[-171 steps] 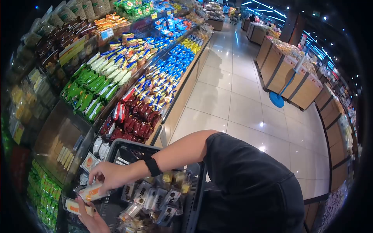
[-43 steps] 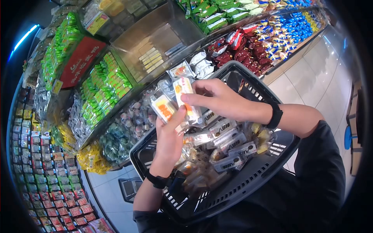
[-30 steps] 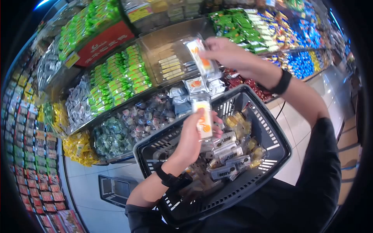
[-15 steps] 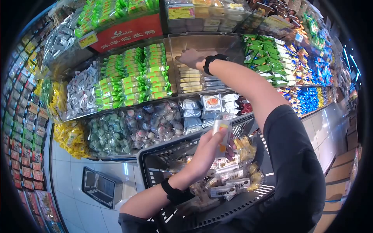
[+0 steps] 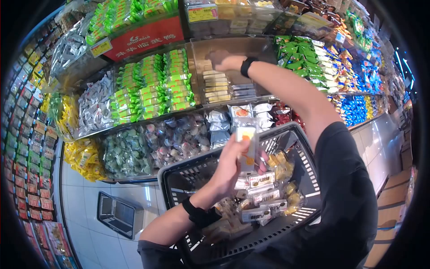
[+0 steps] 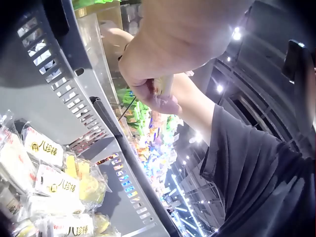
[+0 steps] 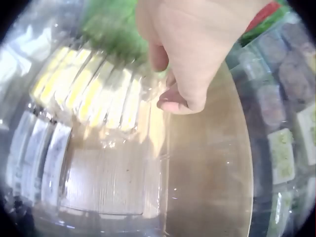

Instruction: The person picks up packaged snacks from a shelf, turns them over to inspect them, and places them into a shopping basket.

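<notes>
My left hand (image 5: 228,163) grips a clear-wrapped white snack bar with orange print (image 5: 247,142), held upright over the basket's far rim. In the left wrist view, the left hand (image 6: 163,64) hides most of that bar. My right hand (image 5: 219,60) reaches deep into a clear-walled bin (image 5: 251,49). Its fingers are curled right at the end of a row of yellow-and-white wrapped bars (image 7: 89,91); I cannot tell whether they pinch a wrapper. Below me a dark grey shopping basket (image 5: 304,139) holds several wrapped bars with black lettering (image 5: 266,210) and yellow snacks (image 5: 293,199).
Silver packets (image 5: 218,125) and a white packet with orange print (image 5: 242,112) fill the lower shelf past the basket. Green-wrapped packs (image 5: 152,89) are left of the bin, green bags (image 5: 295,56) right. Another basket (image 5: 118,214) stands on the floor at left.
My right hand has gone from beside the left, carrying a wrapped bar, forward into the bin; it has shifted slightly right lately. The left hand keeps its bar and has lowered slightly leftward.
</notes>
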{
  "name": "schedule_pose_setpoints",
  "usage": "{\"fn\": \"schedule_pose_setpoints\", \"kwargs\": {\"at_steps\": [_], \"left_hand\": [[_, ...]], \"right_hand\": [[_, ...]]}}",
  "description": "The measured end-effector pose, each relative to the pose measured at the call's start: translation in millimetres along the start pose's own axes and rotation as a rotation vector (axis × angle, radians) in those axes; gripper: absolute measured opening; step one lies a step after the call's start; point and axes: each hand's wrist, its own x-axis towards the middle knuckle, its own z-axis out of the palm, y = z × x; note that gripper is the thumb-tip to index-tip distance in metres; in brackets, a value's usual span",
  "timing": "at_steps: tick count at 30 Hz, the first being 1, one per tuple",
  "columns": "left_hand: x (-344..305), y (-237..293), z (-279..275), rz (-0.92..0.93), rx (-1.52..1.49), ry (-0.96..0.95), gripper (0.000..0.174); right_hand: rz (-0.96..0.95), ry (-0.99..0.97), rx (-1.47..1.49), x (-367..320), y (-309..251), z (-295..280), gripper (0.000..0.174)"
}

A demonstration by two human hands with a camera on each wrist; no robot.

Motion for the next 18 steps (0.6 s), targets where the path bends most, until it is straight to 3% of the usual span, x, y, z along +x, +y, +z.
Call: {"fn": "schedule_pose_setpoints", "kwargs": {"at_steps": [1, 3, 5, 7, 9, 11, 13, 15, 18], "left_hand": [[2.2, -3.5, -5.4, 0.026, -0.001, -0.011, 0.037], [-0.9, 1.3, -1.1, 0.060, -0.022, -0.011, 0.037], [-1.5, 2.3, -1.9, 0.113, -0.036, -0.065, 0.039], [-4.1, 5.9, 7.0, 0.127, -0.073, 0.005, 0.041], [-3.9, 6.9, 9.2, 0.166, -0.036, 0.030, 0.040], [-5.4, 6.5, 9.2, 0.202, 0.002, 0.060, 0.039], [-7.4, 6.9, 3.3, 0.193, 0.117, 0.069, 0.035], [-7.3, 8.6, 0.3, 0.130, 0.113, 0.006, 0.033], [-10.5, 8.2, 7.7, 0.052, 0.355, -0.048, 0.030]], "right_hand": [[0.038, 0.002, 0.045, -16.5, -2.9, -18.3, 0.036], [-0.097, 0.191, 0.071, -31.0, 18.8, -26.0, 0.030], [-0.117, 0.255, 0.407, -100.5, -2.9, -72.0, 0.027], [-0.180, 0.209, 0.534, -157.3, -16.5, -99.3, 0.026], [-0.028, -0.045, 0.879, -214.6, -43.7, -123.2, 0.030], [0.083, -0.190, 1.003, -259.0, -70.4, -132.0, 0.036], [0.178, -0.190, 1.002, -287.9, -91.7, -124.8, 0.046], [0.122, -0.129, 0.991, -299.3, -99.7, -111.2, 0.052], [0.110, -0.084, 1.090, -297.4, -104.5, -97.2, 0.044]]}}
